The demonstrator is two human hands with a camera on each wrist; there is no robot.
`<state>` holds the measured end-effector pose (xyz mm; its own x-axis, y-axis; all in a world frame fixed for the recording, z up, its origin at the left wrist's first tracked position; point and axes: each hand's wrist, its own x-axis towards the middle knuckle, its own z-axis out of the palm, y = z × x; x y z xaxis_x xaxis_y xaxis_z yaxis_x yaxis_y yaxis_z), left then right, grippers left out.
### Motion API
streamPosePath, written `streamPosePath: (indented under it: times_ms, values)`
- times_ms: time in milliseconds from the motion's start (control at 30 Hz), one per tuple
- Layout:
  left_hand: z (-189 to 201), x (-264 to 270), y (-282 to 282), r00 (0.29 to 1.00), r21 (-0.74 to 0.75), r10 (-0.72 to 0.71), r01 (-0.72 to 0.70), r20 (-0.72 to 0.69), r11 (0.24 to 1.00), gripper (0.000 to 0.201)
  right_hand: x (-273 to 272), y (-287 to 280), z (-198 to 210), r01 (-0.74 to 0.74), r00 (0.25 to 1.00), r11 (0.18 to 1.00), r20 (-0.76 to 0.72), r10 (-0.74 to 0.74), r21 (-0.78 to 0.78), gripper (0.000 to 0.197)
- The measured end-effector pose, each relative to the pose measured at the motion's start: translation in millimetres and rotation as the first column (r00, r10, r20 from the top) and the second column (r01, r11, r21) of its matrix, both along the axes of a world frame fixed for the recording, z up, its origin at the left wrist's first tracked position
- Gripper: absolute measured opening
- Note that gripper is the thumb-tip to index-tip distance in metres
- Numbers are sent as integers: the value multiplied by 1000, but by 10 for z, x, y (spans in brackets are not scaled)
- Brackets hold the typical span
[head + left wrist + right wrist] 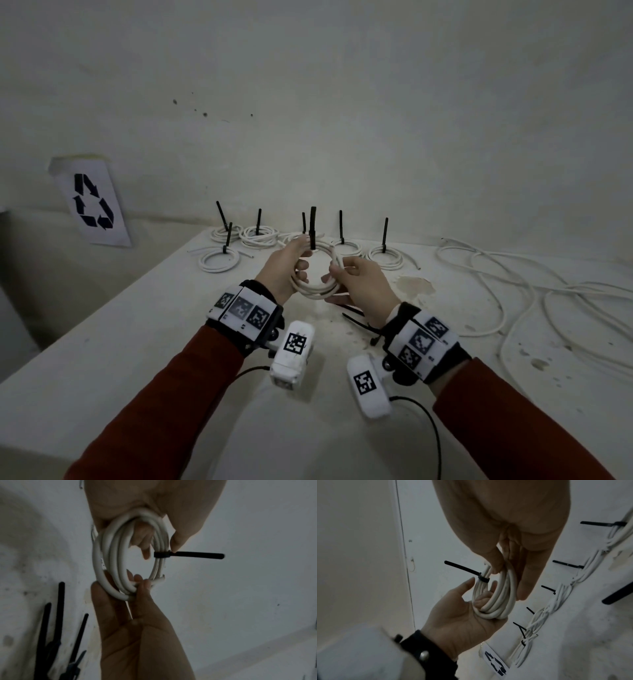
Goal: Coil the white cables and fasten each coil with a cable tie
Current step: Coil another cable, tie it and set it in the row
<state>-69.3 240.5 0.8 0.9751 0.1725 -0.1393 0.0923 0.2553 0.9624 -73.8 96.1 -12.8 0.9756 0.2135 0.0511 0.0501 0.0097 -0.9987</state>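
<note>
Step in hand: judged to be the check of a newly fastened coil; its black cable tie is already cinched round the strands, tail pointing up and away from the hands.
Method: support the coil at two opposite points so the turns stay stacked; confirm the tie grips every strand; keep the cut cable end tucked against the bundle before setting the coil down.
Left hand: fingers curled through the ring, gripping the far-left arc; thumb tip touching the strands just beside the tie head.
Right hand: thumb and fingers pinching the near-right arc, holding the loose cable end against the turns.
Coil position: in the air between both hands, above the table.
Finished coils: in a row beyond the hands, each with an upright tie.
Loose white cable: uncoiled, well to the right of the right hand.
Spare cable ties: on the table, under the right wrist.
</note>
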Motion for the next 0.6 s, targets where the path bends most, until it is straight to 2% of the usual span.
streamPosePath:
  times_ms: [67,167,267,367,500,600]
  values:
    - [-28,28,65,998,-45,16,-18,-56,999,25,95,17,21,32,998,997,-64,-28,69,22]
    - [-93,56,193,996,8,19,-19,-86,1000,17,231,64,76,36,991,995,-134,-24,92,13]
    - [-151,147,348,996,54,14,-9,-86,998,12,427,188,72,27,982,999,-187,-17,47,9]
    - [-182,305,533,994,83,58,-51,-87,995,8,690,384,58,-9,954,1000,-300,8,-1,6]
    - [-253,590,835,989,225,94,-67,-112,972,17,1004,667,6,-109,911,991,-406,70,-74,14]
    - [-353,800,1049,983,238,98,-59,-153,970,17,1284,911,-114,-124,904,983,-424,57,-132,16]
